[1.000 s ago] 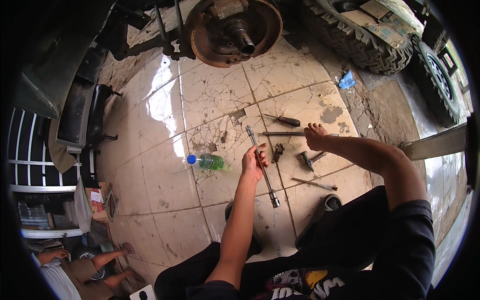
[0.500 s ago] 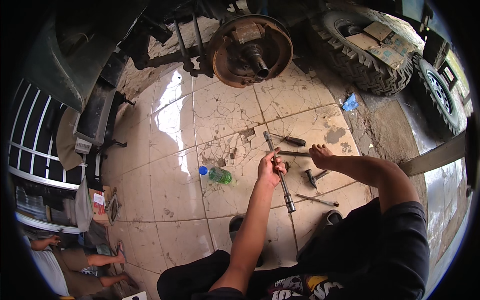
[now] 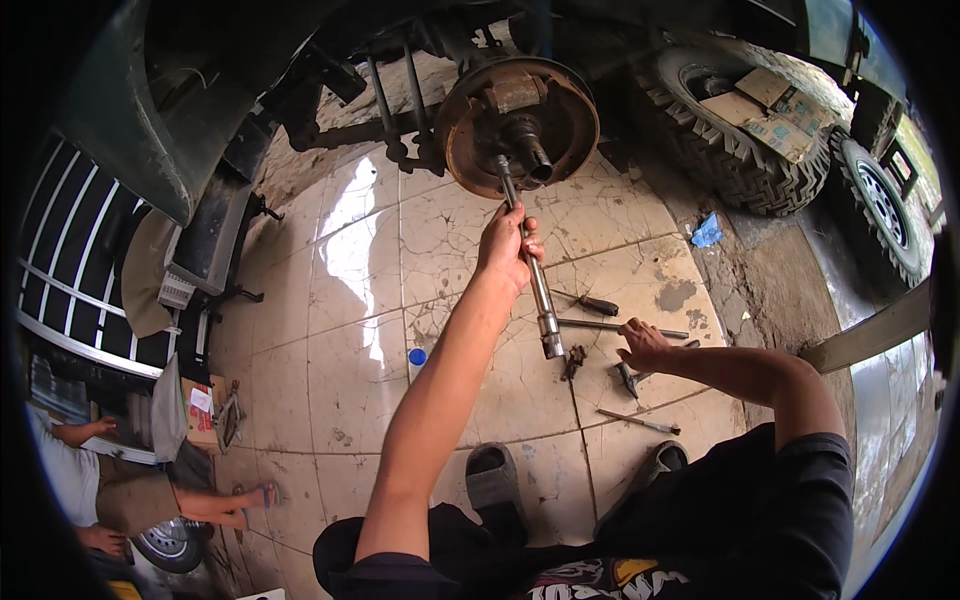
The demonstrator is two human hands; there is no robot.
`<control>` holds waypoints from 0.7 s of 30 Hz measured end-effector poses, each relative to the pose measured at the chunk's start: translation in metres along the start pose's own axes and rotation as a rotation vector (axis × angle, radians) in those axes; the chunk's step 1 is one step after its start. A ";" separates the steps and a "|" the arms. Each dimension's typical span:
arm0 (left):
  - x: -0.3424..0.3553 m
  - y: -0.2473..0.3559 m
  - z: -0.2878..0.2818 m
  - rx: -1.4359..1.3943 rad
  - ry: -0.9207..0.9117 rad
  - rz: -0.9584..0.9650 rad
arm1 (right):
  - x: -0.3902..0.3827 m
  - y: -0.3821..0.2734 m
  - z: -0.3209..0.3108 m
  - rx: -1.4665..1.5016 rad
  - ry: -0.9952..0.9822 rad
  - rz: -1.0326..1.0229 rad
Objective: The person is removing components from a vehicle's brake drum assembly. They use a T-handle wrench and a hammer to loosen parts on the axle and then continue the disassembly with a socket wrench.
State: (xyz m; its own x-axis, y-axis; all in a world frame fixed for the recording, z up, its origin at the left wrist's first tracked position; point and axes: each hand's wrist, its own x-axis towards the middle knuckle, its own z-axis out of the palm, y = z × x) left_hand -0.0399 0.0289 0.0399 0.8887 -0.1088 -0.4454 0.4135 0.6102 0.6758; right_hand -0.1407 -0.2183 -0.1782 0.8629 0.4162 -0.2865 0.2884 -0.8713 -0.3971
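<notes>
My left hand (image 3: 508,248) is wrapped round a long metal socket bar (image 3: 541,300), a socket at its near end. The bar's far end overlaps the lower part of a rusty round wheel brake assembly (image 3: 478,135); whether they touch I cannot tell. My right hand (image 3: 648,346) hovers low over the tools on the floor, thumb and fingers apart, beside a straight steel bar (image 3: 590,323). Close by are a hammer (image 3: 628,380), a dark-handled screwdriver (image 3: 598,305), a thin brush (image 3: 640,421) and a small dark metal part (image 3: 574,362).
A bottle's blue cap (image 3: 417,356) shows beside my left forearm, which hides the bottle. At the right lies a big tyre (image 3: 740,170) with cardboard on it, near another wheel (image 3: 880,200). A person (image 3: 110,480) is at the lower left. Cracked tiles (image 3: 330,400) cover the floor.
My left hand has carried the socket bar forward to the brake assembly, and its forearm now covers the bottle. My right hand has shifted slightly down, its thumb now apart.
</notes>
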 end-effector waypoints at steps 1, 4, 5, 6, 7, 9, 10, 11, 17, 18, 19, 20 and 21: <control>0.003 0.007 0.001 0.033 0.008 0.015 | 0.001 -0.013 -0.003 0.062 -0.031 0.009; 0.013 0.020 0.007 0.108 0.089 0.006 | 0.002 -0.032 -0.003 0.209 -0.003 -0.095; 0.017 0.023 0.009 0.133 0.110 0.000 | 0.003 -0.035 -0.001 0.249 0.033 -0.170; 0.020 0.026 0.007 0.167 0.117 0.004 | 0.004 -0.050 -0.012 0.328 0.004 -0.175; 0.024 0.029 0.006 0.176 0.124 0.014 | 0.007 -0.059 -0.019 0.402 -0.077 -0.164; 0.029 0.035 0.005 0.188 0.138 0.032 | 0.012 -0.080 -0.034 0.596 -0.171 -0.089; 0.031 0.038 0.003 0.204 0.144 0.042 | 0.009 -0.094 -0.047 0.771 -0.195 -0.040; 0.032 0.038 0.002 0.210 0.140 0.043 | 0.002 -0.112 -0.061 0.949 -0.221 0.008; 0.033 0.042 0.012 0.235 0.121 0.084 | -0.004 -0.161 -0.111 1.490 -0.277 0.028; 0.032 0.043 0.013 0.227 0.117 0.086 | -0.006 -0.169 -0.121 1.558 -0.290 0.037; 0.033 0.043 0.013 0.217 0.114 0.088 | -0.007 -0.177 -0.130 1.626 -0.304 0.047; 0.034 0.044 0.013 0.192 0.088 0.086 | -0.008 -0.184 -0.136 1.690 -0.305 0.062; 0.036 0.042 0.013 0.164 0.061 0.082 | -0.006 -0.189 -0.140 1.761 -0.319 0.036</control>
State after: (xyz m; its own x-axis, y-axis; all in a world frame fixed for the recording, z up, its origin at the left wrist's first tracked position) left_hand 0.0117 0.0406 0.0598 0.9092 -0.0129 -0.4162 0.3711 0.4783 0.7960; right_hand -0.1424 -0.0926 0.0209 0.6911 0.6203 -0.3710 -0.6491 0.3070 -0.6960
